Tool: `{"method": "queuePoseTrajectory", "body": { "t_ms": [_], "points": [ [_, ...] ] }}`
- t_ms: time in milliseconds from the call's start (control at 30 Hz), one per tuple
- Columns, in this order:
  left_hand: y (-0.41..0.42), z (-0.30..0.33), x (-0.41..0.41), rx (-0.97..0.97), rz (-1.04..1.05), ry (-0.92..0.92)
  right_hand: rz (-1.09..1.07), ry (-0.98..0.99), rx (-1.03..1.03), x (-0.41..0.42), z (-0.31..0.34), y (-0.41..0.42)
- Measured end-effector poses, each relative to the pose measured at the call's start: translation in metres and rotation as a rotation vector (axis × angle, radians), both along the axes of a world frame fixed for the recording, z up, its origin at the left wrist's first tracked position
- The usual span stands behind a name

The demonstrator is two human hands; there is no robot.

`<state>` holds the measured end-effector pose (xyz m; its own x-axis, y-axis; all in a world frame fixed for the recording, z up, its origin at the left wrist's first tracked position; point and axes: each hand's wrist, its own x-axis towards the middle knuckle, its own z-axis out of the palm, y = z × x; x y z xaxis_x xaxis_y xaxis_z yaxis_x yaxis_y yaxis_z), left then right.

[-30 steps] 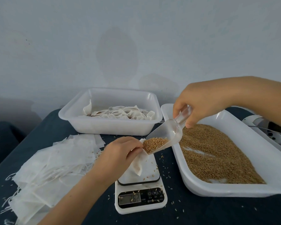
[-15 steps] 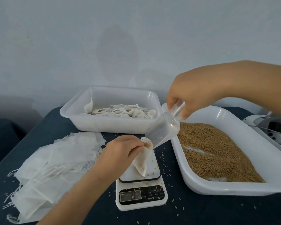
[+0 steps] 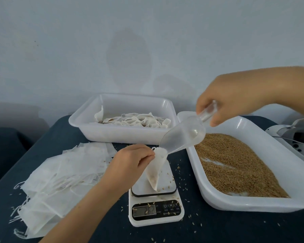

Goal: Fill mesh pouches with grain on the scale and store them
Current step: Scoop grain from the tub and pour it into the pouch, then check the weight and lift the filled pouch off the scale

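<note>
Pinching the white mesh pouch [image 3: 155,168] open over the small white digital scale [image 3: 155,204], the left hand [image 3: 130,162] lets the right hand [image 3: 235,100], gripping the tilted clear plastic scoop [image 3: 184,135], pour grain just above it.

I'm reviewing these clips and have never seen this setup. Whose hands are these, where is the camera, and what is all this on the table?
There is no robot: a person works bare-handed, filmed by a wide-angle camera on their head, looking down. The left hand pinches open a white mesh pouch over a small digital scale. The right hand holds a clear plastic scoop, tipped into the pouch's mouth. Right of it sits a white tray of brown grain. At the back, a white tub holds filled pouches; flat empty pouches lie on the left. Loose grains dot the dark cloth.
</note>
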<state>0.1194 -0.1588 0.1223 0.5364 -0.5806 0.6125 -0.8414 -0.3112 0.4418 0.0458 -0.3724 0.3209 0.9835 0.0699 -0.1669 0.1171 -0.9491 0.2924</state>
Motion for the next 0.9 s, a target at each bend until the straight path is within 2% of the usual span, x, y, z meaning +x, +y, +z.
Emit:
{"method": "queuePoseTrajectory", "body": {
  "t_ms": [100, 200, 300, 400, 533, 600, 833, 900],
  "points": [
    [0.003, 0.0, 0.003, -0.015, -0.002, 0.034, -0.124, -0.016, 0.259, -0.024, -0.012, -0.043],
    [0.004, 0.0, 0.006, -0.08, 0.03, 0.16, -0.278, -0.079, 0.532, -0.048, -0.043, -0.082],
    [0.004, 0.001, 0.011, -0.16, 0.002, 0.422, -0.434, -0.186, 0.74, -0.064, -0.089, -0.117],
    [0.003, 0.002, 0.015, -0.29, -0.104, 0.675, -0.613, -0.273, 0.84, -0.068, -0.134, -0.14],
    [0.0, 0.005, 0.018, -0.588, -0.341, 1.034, -0.777, -0.221, 0.811, -0.063, -0.181, -0.152],
    [-0.001, 0.005, 0.021, -0.672, -0.422, 1.154, -0.835, -0.184, 0.757, -0.06, -0.196, -0.154],
    [-0.002, 0.0, 0.022, -0.691, -0.488, 1.277, -0.842, 0.096, 0.384, -0.054, -0.196, -0.145],
    [-0.004, -0.003, 0.022, -0.668, -0.494, 1.291, -0.778, -0.004, 0.362, -0.051, -0.182, -0.132]
  ]
}}
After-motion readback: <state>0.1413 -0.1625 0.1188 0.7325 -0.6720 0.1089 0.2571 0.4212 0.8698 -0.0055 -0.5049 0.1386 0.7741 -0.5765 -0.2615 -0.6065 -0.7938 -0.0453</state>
